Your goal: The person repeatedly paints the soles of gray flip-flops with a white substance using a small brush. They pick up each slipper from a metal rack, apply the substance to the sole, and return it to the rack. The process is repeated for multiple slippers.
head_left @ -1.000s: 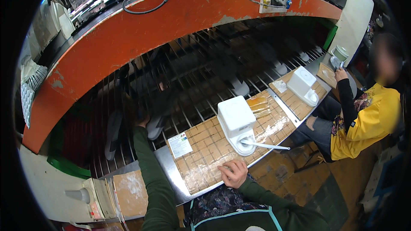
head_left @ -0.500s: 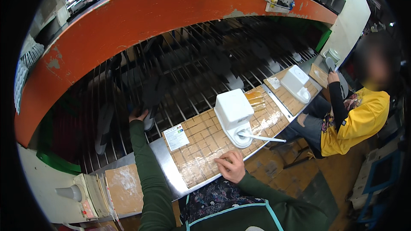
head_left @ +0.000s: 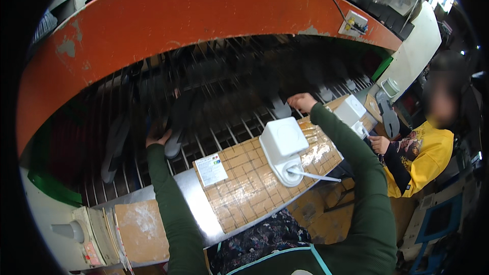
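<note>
Dark shoe soles lie across a rack of metal rods under an orange hood. My left hand (head_left: 159,136) is over the rods at the left, thumb apart from the fingers, between a long dark sole (head_left: 116,147) and another sole with a grey end (head_left: 173,145). Its fingertips are in shadow. My right hand (head_left: 302,102) reaches over the table, fingers bent together beside the grey end of a further sole (head_left: 280,108); whether they grip anything is hidden. Below that hand stands a white plastic dispenser (head_left: 283,140) with a white-handled brush (head_left: 318,175) resting in its round cup.
The grid-marked brown tabletop (head_left: 244,193) carries a printed card (head_left: 211,169). At left is a stained brown board (head_left: 142,231). A second white dispenser (head_left: 350,110) stands farther right, near a seated co-worker in yellow (head_left: 425,160) with a grey sole (head_left: 389,119).
My right hand has gone from the table's near edge up and over to the rods. My left hand stays by the soles. The co-worker's hand has come down to the second dispenser.
</note>
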{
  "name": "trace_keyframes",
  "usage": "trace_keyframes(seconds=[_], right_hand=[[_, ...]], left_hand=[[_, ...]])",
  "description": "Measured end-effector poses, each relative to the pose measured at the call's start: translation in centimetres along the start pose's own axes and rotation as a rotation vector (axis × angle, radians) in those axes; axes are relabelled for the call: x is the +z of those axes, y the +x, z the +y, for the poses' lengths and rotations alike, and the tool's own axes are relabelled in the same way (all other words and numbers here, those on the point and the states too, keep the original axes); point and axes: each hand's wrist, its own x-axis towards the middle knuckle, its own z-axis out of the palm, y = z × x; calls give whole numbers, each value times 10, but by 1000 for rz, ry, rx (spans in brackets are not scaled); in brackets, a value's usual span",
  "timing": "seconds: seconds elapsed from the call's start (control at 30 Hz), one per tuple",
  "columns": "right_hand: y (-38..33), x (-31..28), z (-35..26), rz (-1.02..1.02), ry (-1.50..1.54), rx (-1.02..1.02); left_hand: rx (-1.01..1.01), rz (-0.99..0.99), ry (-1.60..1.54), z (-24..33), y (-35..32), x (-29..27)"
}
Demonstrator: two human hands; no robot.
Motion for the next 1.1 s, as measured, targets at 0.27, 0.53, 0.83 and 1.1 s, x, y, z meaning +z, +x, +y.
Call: trace_keyframes(seconds=[0.27,0.53,0.83,1.1], right_hand=[[94,24,90,89,-371,278],[22,-3,-44,-48,679,50],[-245,80,-68,-373,1308,-212],[-326,154,-17,-547,1621,-18]], left_hand=[[20,238,-81,-16,15,-12],[159,99,265,107,-20,9],[355,-267,-749,218,-217,175],[247,-283,-894,207,-323,170]])
